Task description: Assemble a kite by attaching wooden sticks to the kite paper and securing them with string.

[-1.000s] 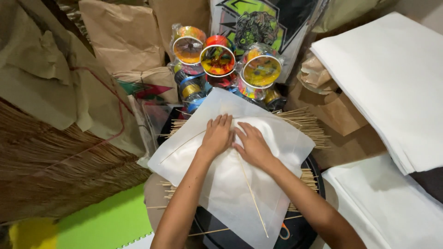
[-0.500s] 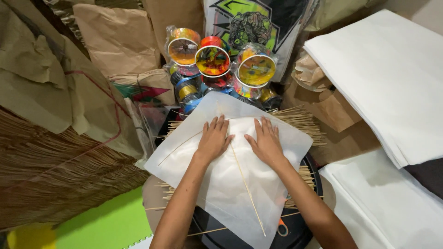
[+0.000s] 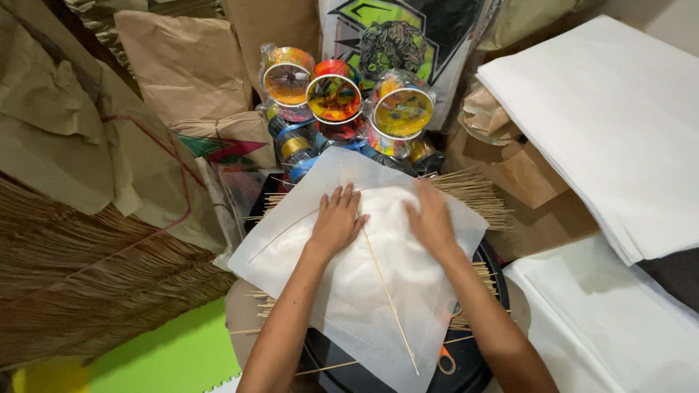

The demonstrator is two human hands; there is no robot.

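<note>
Under both my palms lies the white paper sheet (image 3: pixel 342 291), a thin, slightly see-through square turned like a diamond, with its far corner beyond my fingertips and its near corner back between my forearms. My left hand (image 3: pixel 336 222) rests flat on it with fingers spread, gripping nothing; my right hand (image 3: pixel 431 218) presses flat just to the right of it, also released and holding nothing. Between the two hands a thin bamboo stick (image 3: pixel 389 302) runs along the sheet's middle, from near my fingertips back toward me, and a second, curved stick (image 3: pixel 291 229) shows through the paper to the left of my left hand. Beneath the sheet I see a round black tray (image 3: pixel 488 276) and loose bamboo sticks (image 3: pixel 473 193) fanning out past my right hand. Beyond my fingertips stand colourful string spools (image 3: pixel 335 98), close to the sheet's far corner. Stacked white paper (image 3: pixel 619 124) crowds the right, brown paper (image 3: pixel 73 131) the left, leaving little room on either side.
</note>
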